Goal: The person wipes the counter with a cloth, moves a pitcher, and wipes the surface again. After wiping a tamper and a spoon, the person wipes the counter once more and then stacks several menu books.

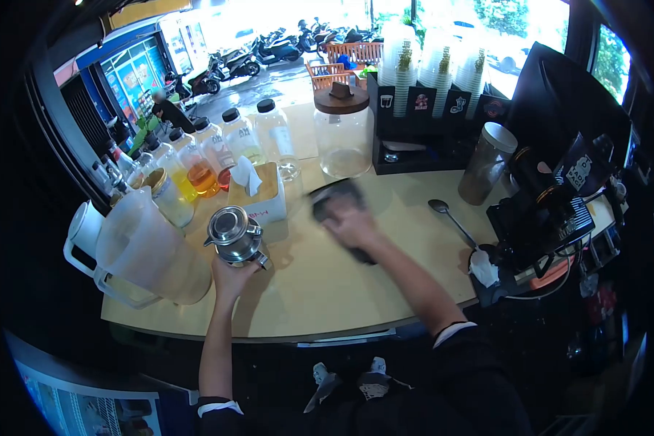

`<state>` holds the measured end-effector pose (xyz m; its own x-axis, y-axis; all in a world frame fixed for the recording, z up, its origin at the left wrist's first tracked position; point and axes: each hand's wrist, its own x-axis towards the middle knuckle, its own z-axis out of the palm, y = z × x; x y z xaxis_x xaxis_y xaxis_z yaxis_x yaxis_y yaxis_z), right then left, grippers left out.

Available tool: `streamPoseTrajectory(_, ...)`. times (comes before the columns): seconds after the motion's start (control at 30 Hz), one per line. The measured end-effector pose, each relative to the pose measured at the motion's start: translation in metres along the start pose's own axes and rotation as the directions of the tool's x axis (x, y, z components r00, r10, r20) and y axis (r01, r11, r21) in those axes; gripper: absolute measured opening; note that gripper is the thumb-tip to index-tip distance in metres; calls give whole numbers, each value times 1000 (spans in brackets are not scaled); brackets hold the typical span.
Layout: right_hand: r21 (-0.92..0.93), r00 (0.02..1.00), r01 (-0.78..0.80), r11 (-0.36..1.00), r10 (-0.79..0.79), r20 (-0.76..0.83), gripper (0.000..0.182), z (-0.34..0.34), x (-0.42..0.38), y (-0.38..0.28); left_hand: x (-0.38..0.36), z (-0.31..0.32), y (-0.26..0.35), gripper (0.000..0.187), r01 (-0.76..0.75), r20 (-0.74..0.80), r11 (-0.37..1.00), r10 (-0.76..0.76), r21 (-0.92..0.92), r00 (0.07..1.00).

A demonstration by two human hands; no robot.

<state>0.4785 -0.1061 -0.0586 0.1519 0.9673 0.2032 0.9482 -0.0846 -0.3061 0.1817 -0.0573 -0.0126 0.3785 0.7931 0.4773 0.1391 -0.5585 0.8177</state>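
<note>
My left hand [234, 280] is wrapped around the lower part of a lidded metal drip coffee filter [232, 231], lifted above the near left of the counter. Only its upper part and side handles show clearly. Over the middle of the counter, my right hand [350, 220] is on a dark cloth [341, 192]; both are smeared by motion. Just behind my left hand stands a white tissue box [269, 203] with a wooden top and a tissue sticking out.
A large plastic pitcher [149, 247] stands at the left, with bottles [240, 138] of coloured liquid behind. A wooden-lidded glass jar [341, 138] and a black cup holder [443, 149] line the back. A spoon [450, 218] and a tall canister [489, 163] are right.
</note>
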Motion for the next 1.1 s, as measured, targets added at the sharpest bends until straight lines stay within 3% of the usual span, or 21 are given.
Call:
streamPoseTrajectory(0.07, -136, 949, -313, 940, 304, -83, 62, -23, -12, 48, -2, -2, -2, 44, 89, 14, 996, -89, 10, 996)
streamPoseTrajectory(0.13, -141, 866, -498, 856, 482, -134, 60, -42, -29, 66, -2, -2, -3, 43, 106, -3, 994, -106, 17, 994)
streamPoseTrajectory(0.23, -229, 849, -528, 818, 505, -156, 59, -27, -30, 38, 0, 1, -14, 42, 107, -51, 994, -105, 28, 993)
streamPoseTrajectory(0.27, -243, 917, -396, 885, 369, -152, 58, -16, -35, 20, 1, 2, -20, 41, 95, -88, 995, -91, 38, 992)
streamPoseTrajectory(0.3, -143, 982, -183, 973, 176, -62, 56, -14, -45, 0, 2, 4, -24, 41, 130, -125, 992, -128, 3, 984)
streamPoseTrajectory(0.4, -45, 951, 306, 951, -303, 55, 54, -7, -86, -60, 8, 8, -29, 41, 167, -148, 986, -167, -12, 975)
streamPoseTrajectory(0.5, 38, 915, 390, 920, -392, 93, 54, -20, -95, -37, 14, 10, -46, 48, 102, -165, 994, -93, 47, 982)
streamPoseTrajectory(0.57, -86, 980, 199, 976, -199, 6, 55, -31, -84, 7, 12, 13, -52, 55, 87, -192, 991, -66, 101, 979)
streamPoseTrajectory(0.63, -135, 993, -114, 984, 109, -42, 57, -45, -76, 51, 8, 16, -54, 66, 102, -281, 991, -123, -89, 952)
streamPoseTrajectory(0.67, -139, 980, -197, 971, 191, -55, 58, -50, -76, 66, 2, 17, -52, 66, 99, -279, 991, -120, -89, 953)
streamPoseTrajectory(0.73, -176, 980, -200, 964, 195, -48, 56, -51, -81, 68, -15, 21, -41, 66, 71, -446, 979, 21, 189, 895)
streamPoseTrajectory(0.77, -175, 979, -205, 963, 199, -53, 56, -51, -87, 67, -26, 27, -31, 66, 65, -442, 980, 25, 188, 897)
streamPoseTrajectory(0.83, -189, 1000, -21, 982, 24, 11, 55, -53, -107, 59, -47, 49, 10, 55, -55, -583, 990, 120, 129, 803)
streamPoseTrajectory(0.87, -192, 1000, -29, 981, 29, 1, 55, -59, -118, 60, -47, 60, 24, 55, -66, -580, 990, 127, 125, 805)
streamPoseTrajectory(0.93, -123, 987, 133, 983, -121, 105, 53, -74, -142, 69, -48, 86, 45, 47, -147, -343, 979, 189, 144, 920)
streamPoseTrajectory(0.97, -115, 993, 101, 988, -92, 79, 52, -75, -150, 79, -43, 103, 57, 44, -188, -255, 975, 214, 121, 943)
streamPoseTrajectory(1.1, -102, 1000, 18, 995, -17, 11, 52, -81, -165, 95, 1, 202, 113, 42, -392, 78, 917, 397, -68, 914)
